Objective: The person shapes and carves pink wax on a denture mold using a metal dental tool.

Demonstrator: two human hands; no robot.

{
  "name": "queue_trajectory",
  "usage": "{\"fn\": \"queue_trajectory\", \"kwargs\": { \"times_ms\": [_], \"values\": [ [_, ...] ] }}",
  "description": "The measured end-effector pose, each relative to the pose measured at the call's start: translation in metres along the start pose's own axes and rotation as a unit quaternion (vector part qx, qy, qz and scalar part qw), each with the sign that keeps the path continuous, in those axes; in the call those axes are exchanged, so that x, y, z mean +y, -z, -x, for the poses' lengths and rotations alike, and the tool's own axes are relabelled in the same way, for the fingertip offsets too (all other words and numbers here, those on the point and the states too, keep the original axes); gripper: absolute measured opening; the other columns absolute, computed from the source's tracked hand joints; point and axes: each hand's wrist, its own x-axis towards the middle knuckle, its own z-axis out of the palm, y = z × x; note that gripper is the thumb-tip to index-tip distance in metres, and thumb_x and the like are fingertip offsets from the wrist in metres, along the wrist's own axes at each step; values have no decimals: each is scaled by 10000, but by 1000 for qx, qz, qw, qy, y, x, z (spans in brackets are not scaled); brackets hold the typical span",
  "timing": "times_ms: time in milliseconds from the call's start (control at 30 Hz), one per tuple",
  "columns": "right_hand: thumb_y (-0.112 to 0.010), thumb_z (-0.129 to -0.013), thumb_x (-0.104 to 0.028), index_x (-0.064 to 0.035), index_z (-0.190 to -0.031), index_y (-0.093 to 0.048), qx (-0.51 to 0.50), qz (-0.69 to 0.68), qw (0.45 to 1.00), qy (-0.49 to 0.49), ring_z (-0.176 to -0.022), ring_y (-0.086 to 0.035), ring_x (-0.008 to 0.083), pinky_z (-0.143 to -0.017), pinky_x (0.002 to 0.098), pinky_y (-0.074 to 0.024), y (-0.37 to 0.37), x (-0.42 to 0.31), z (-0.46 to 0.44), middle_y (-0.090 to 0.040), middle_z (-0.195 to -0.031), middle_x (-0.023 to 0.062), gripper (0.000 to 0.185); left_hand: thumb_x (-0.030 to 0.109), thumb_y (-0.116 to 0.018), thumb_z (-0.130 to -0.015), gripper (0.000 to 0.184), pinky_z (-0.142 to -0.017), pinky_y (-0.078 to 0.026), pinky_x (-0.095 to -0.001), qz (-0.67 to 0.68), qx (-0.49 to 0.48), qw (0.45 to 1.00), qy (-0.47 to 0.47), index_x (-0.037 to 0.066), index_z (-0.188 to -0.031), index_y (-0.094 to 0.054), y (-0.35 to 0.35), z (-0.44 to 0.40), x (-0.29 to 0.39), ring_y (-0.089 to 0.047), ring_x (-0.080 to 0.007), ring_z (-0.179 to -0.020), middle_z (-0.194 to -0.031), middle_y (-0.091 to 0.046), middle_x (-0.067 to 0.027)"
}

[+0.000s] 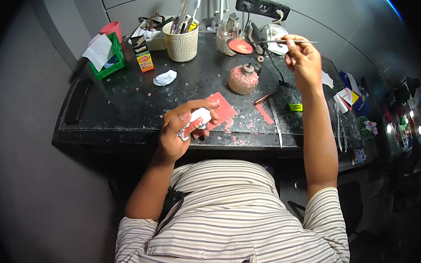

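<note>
My left hand (184,125) is wrapped round a white plaster cast (203,115) with pink wax on it, above the table's front edge. Behind its fingers lies a square pink wax sheet (224,110). Raised at the back right, my right hand (302,57) pinches a thin metal tool (300,41) that points sideways. Under the tool's left end is a round dish of pink wax (240,46). A wax-spattered burner (243,79) stands between the two hands, nearer the middle of the table.
A woven cup (181,44) of brushes, a small box (144,55) and a green basket (109,67) stand back left. A white lump (165,77) lies before them. A knife (275,122), a wax strip (264,113) and a green-yellow tube (295,107) lie right of centre.
</note>
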Motion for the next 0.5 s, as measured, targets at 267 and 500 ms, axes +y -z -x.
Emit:
{"fn": "queue_trajectory", "kwargs": {
  "times_ms": [267,500],
  "values": [
    [-613,-1014,-114,-27,-1119,-636,-14,-24,996,-86,-601,-485,40,-549,173,-410,-4,29,-11,-741,-980,55,139,413,-403,-993,589,-674,-562,-321,4,-4,1000,1,-85,-1220,-622,1,0,0,-681,-279,-913,-1016,-678,-237],
    [-574,-1035,-149,-12,-1135,-642,2,-5,995,-102,-560,-431,51,-500,200,-337,-7,34,-11,-721,-1015,65,183,413,-407,-991,591,-673,-562,-324,7,-7,1000,-4,-89,-1220,-620,1,0,-1,-682,-285,-914,-1019,-677,-241]
  ]
}}
